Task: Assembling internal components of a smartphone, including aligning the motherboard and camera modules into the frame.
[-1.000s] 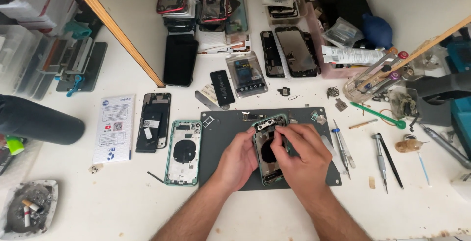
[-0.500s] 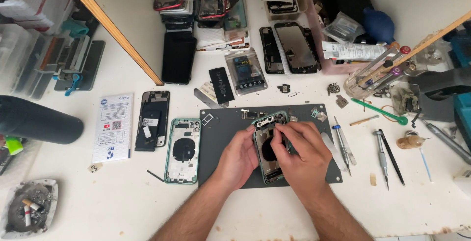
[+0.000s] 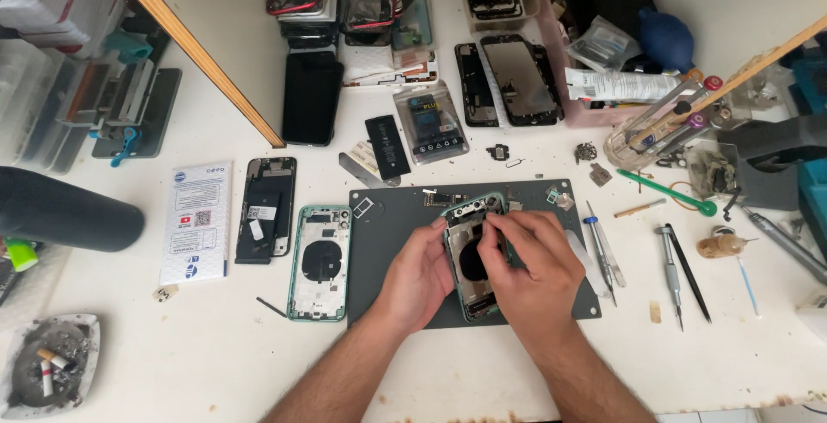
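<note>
An opened green phone housing [image 3: 469, 255] lies upright on a dark grey work mat [image 3: 388, 242] in the middle of the white table. My left hand [image 3: 419, 278] grips its left edge. My right hand [image 3: 536, 270] rests over its right side, with fingertips pinching at something small inside near the upper part; what is pinched is hidden. A second green phone housing [image 3: 320, 261] lies just left of the mat, next to a black phone frame [image 3: 266, 208].
Screwdrivers and tweezers [image 3: 676, 272] lie right of the mat. A phone battery [image 3: 388, 146], boxed part [image 3: 431, 123], black phone [image 3: 312, 97] and several opened phones sit behind. An ashtray [image 3: 47, 373] sits front left, a paper card [image 3: 195, 220] left, a dark cylinder [image 3: 65, 209] far left.
Both hands stay on the housing with barely any motion. The view has shifted slightly.
</note>
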